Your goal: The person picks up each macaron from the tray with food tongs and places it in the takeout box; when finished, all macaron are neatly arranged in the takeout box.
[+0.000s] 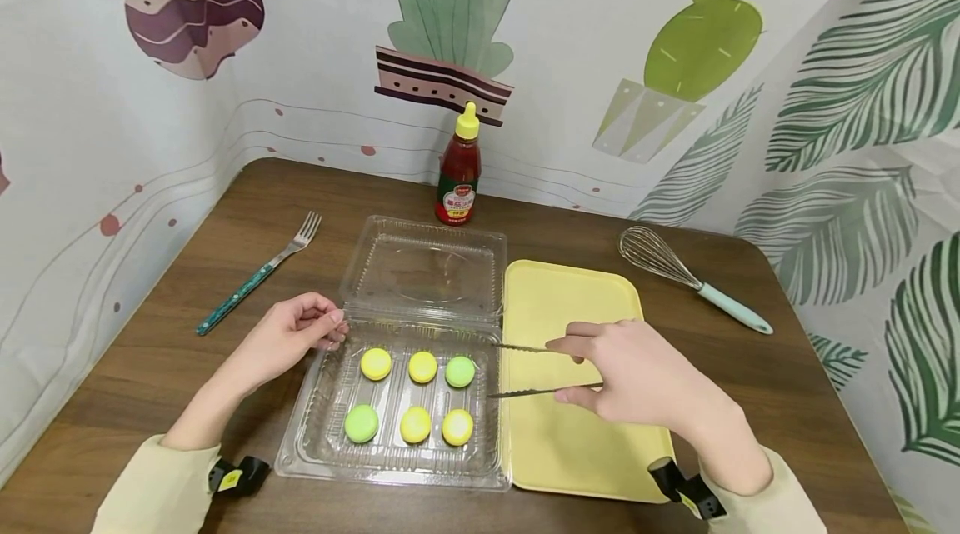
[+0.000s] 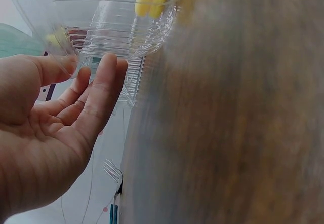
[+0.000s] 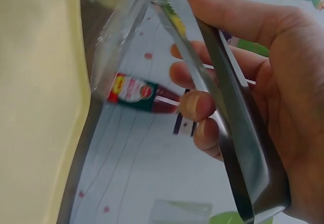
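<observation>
A clear plastic clamshell box (image 1: 397,474) lies with its lid (image 1: 427,267) folded back. Inside sit several yellow macarons (image 1: 416,425) and two green macarons (image 1: 362,423), in two rows. My left hand (image 1: 296,330) pinches the box's left rim near the hinge, thumb on one side and fingers on the other. With my right hand (image 1: 637,367) I hold metal tongs (image 3: 253,153), thumb on one arm and fingers on the other. Their arms are spread with nothing between them, and the toothed tips reach the box's right edge.
A yellow tray (image 1: 555,292) lies against the box's right side, under the tongs. Behind the lid stands a red sauce bottle (image 1: 459,167) with a yellow cap. A fork (image 1: 258,276) lies at left, and a whisk (image 1: 697,284) at the back right. Patterned cloth (image 1: 315,34) hangs behind the table.
</observation>
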### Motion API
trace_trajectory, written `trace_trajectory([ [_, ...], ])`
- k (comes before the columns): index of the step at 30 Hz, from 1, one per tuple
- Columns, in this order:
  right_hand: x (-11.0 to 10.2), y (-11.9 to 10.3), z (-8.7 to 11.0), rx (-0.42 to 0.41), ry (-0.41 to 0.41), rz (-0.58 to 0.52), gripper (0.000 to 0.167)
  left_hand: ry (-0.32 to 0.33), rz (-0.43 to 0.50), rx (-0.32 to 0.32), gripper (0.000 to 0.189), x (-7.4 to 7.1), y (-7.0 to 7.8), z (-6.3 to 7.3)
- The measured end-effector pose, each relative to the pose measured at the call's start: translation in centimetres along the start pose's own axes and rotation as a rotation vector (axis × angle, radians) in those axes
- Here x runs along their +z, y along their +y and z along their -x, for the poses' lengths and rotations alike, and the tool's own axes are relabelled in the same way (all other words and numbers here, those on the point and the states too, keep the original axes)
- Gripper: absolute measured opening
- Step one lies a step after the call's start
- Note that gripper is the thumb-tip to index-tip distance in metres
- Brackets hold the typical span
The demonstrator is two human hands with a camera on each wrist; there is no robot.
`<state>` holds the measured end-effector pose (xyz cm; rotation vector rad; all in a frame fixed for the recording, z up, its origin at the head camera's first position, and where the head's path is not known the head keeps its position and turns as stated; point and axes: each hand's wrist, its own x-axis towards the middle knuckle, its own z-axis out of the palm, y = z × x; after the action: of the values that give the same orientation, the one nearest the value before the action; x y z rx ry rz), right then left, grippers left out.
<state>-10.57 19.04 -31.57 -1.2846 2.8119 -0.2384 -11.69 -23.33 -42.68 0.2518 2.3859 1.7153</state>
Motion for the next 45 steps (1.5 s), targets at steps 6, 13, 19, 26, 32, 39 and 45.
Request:
trace_trajectory([
  [6,1.0,1.9,1.3,0.02,0.113,0.01,0.041,0.0,-0.001,-0.008,0.019,0.0,-0.1,0.1],
  [13,1.9,3.9,3.2,0.111,0.225,-0.03,0.043,-0.003,-0.001,-0.01,0.019,0.0,0.0,0.0],
  [19,3.1,5.5,4.4,0.204,0.34,-0.105,0.042,-0.003,0.004,-0.011,0.019,0.0,-0.1,0.0],
  [26,4.6,7.3,5.7,0.301,0.433,-0.19,0.042,0.0,-0.005,-0.01,0.02,0.0,-0.1,0.1],
  [32,4.9,8.2,7.0,0.383,0.449,-0.178,0.04,0.002,0.0,-0.01,0.02,0.0,0.0,0.1],
  [39,5.1,9.2,8.6,0.49,0.431,-0.149,0.042,-0.001,-0.01,-0.015,0.021,0.0,0.0,0.1],
  [45,5.5,10.5,10.0,0.586,0.415,-0.142,0.044,0.002,-0.015,-0.022,0.021,0.0,0.1,0.1],
])
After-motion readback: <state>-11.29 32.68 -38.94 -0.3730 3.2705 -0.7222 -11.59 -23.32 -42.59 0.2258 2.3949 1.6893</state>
